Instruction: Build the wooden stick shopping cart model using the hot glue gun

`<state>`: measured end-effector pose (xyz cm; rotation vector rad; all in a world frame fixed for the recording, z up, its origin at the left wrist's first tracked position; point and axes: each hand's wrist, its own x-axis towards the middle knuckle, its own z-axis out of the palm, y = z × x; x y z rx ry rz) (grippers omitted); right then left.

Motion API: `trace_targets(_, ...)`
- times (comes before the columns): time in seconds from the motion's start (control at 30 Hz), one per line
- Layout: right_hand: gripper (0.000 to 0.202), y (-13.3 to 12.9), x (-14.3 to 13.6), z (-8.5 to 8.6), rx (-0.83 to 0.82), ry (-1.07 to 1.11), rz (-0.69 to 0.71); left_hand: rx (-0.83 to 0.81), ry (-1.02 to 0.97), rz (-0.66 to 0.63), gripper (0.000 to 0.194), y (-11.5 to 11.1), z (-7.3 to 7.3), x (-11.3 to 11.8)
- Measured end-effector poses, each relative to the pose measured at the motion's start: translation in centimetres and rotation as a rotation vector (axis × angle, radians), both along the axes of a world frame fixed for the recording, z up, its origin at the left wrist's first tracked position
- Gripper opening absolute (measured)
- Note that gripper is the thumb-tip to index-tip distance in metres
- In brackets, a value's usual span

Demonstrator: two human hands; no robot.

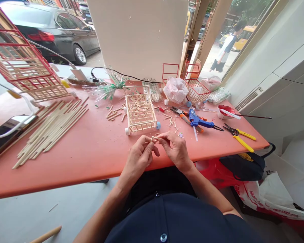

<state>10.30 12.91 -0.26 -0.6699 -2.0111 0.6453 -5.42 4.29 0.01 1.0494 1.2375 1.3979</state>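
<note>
Small wooden stick pieces [154,138], joined at an angle, are pinched between my two hands over the table's front edge. My left hand [141,152] is closed on their left side. From the right, the fingertips of my right hand [176,148] close on the other end. Just beyond my hands stands a small cart of pale sticks [141,113] with white and blue wheels. Short cut stick pieces [115,114] lie to its left. A blue glue gun [201,122] rests to the right, beside orange-handled pliers [183,116].
Long sticks [53,130] and a dark phone [7,131] lie left, below a large red-and-wood frame [27,64]. Red-topped carts [197,89], a crumpled white bag [176,89], a red paint cup [225,111] and yellow-handled cutters [239,135] are right. Outside, a person [226,49] is visible.
</note>
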Motion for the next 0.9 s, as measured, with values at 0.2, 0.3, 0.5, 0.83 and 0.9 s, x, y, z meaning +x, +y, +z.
trace_targets(0.2, 0.012, -0.11, 0.03, -0.08, 0.009, -0.014, -0.022, -0.007, 0.004, 0.002, 0.046, 0.05, -0.09, 0.03)
trace_targets(0.3, 0.013, -0.15, -0.03, -0.07, 0.006, -0.014, -0.021, -0.005, -0.001, 0.016, 0.047, 0.03, 0.13, 0.19)
trace_targets(0.5, 0.013, -0.24, -0.12, -0.19, 0.012, -0.021, -0.04, -0.008, -0.007, 0.011, 0.045, -0.05, 0.26, 0.21)
trace_targets(0.83, 0.01, -0.24, -0.14, -0.16, 0.04, -0.01, -0.044, -0.019, -0.019, 0.004, 0.048, -0.16, 0.35, 0.25)
trace_targets(0.9, 0.009, -0.24, -0.13, -0.16, 0.052, -0.003, -0.042, -0.018, -0.013, 0.002, 0.048, -0.14, 0.31, 0.2)
